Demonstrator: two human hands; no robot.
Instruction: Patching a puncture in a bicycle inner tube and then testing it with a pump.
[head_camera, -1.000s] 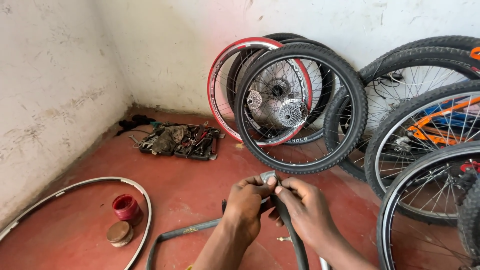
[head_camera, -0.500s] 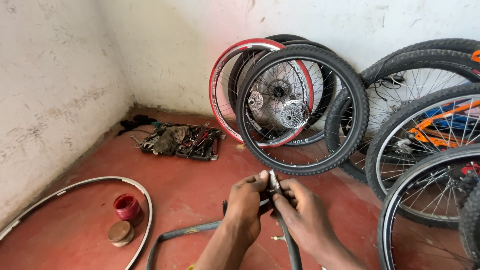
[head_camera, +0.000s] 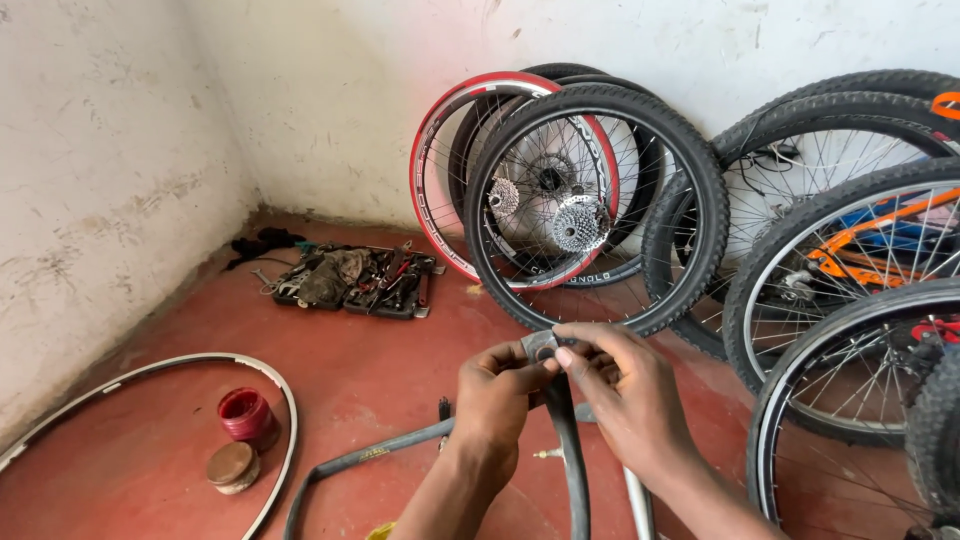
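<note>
— Inner tube (head_camera: 566, 440): it was held up over the red floor (head_camera: 380, 380), folded at the top, where a small grey patch (head_camera: 540, 345) was pinched against it by the fingers (head_camera: 520, 366) of the left hand (head_camera: 498, 395) and pressed down by the right hand (head_camera: 625, 395).

— What could have gone wrong?

— The patch could have been set crooked or lifted at an edge if pressure were uneven; grit from the floor might have been trapped.

— Any packages?

— A round red tin (head_camera: 244, 414) and its brown lid (head_camera: 231, 466) were seen inside a bare rim (head_camera: 283, 420); a black tool tray (head_camera: 350, 282) lay by the wall.
</note>
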